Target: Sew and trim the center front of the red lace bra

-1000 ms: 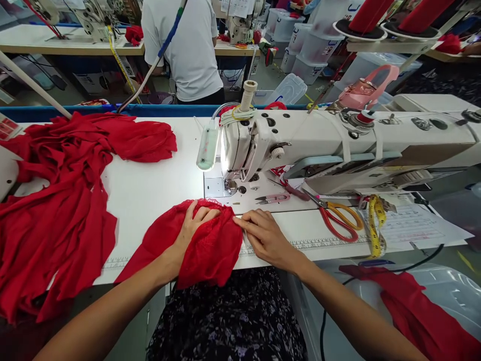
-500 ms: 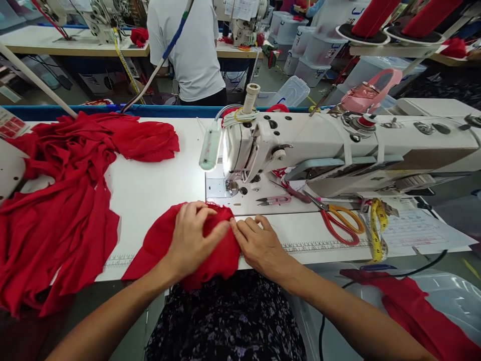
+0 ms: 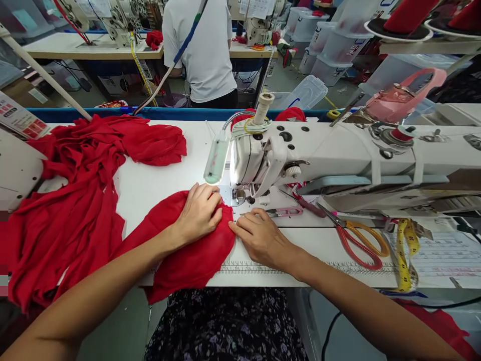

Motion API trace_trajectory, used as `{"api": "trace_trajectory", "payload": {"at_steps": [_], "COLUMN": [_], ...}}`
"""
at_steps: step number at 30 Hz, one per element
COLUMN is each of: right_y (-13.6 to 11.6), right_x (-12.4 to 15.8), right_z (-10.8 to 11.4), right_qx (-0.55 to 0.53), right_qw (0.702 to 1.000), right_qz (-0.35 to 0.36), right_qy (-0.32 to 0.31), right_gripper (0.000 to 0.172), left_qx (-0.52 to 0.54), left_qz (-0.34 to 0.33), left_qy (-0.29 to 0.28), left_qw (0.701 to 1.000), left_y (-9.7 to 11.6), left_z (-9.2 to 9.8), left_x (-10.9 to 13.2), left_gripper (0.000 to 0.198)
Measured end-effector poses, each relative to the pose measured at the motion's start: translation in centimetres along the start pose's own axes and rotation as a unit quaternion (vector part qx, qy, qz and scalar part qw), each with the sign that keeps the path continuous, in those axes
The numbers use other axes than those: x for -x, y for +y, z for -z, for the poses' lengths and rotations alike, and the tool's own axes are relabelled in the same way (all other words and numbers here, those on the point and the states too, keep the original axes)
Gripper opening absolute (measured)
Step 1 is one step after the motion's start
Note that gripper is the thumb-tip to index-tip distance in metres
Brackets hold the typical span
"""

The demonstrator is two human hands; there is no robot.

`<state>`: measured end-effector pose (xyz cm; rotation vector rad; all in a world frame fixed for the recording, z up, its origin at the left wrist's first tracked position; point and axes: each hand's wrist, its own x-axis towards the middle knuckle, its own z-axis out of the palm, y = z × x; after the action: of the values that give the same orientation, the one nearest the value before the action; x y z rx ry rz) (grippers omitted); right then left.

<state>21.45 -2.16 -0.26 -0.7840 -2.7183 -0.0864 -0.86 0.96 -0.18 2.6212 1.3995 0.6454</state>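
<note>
A piece of red fabric (image 3: 199, 260) lies at the table's front edge, its upper edge close to the presser foot (image 3: 238, 195) of the white sewing machine (image 3: 323, 150). My left hand (image 3: 199, 210) rests on top of this fabric with bent fingers, gripping it near the gathered edge. At the fabric's right corner, my right hand (image 3: 265, 240) pinches the edge between thumb and forefinger, its other fingers curled. Just behind the right fingers lies a pair of pink thread snips (image 3: 287, 212), partly covered by the hand. The needle tip is too small to make out.
A large heap of red fabric (image 3: 86, 200) covers the table's left side. Orange-handled scissors (image 3: 363, 245) and a yellow tape measure (image 3: 404, 255) lie to the right, beside written paper (image 3: 447, 255). A person in a white shirt (image 3: 203, 50) stands beyond the table.
Both hands have brought the red fabric up toward the presser foot. My left hand's spread fingers have closed down on the fabric. The view has shifted slightly.
</note>
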Motion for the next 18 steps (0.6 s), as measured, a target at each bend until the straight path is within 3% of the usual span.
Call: {"api": "trace_trajectory", "payload": {"at_steps": [4, 11, 13, 15, 18], "right_y": [0.9, 2.1, 2.2, 2.3, 2.3], "right_x": [0.2, 0.2, 0.2, 0.3, 0.5], "right_z": [0.0, -0.8, -0.8, -0.6, -0.3], "right_qx": [-0.019, -0.057, -0.064, -0.069, -0.07], "right_qw": [1.0, 0.998, 0.998, 0.997, 0.997], "right_qz": [0.01, -0.004, -0.01, -0.018, -0.027], "right_qy": [-0.019, 0.002, 0.001, -0.015, -0.028], "right_gripper": [0.032, 0.032, 0.029, 0.024, 0.025], "left_qx": [0.021, 0.013, -0.013, -0.044, -0.083], "left_qz": [0.04, 0.074, 0.046, -0.025, -0.105], "left_qy": [0.013, 0.011, 0.04, 0.054, 0.022], "left_qw": [0.999, 0.997, 0.998, 0.997, 0.991], "left_y": [0.8, 0.4, 0.8, 1.4, 2.2], "left_z": [-0.8, -1.2, -0.9, -0.5, -0.3], "left_x": [0.0, -0.4, -0.2, 0.5, 2.2], "left_gripper": [0.01, 0.018, 0.021, 0.02, 0.024]}}
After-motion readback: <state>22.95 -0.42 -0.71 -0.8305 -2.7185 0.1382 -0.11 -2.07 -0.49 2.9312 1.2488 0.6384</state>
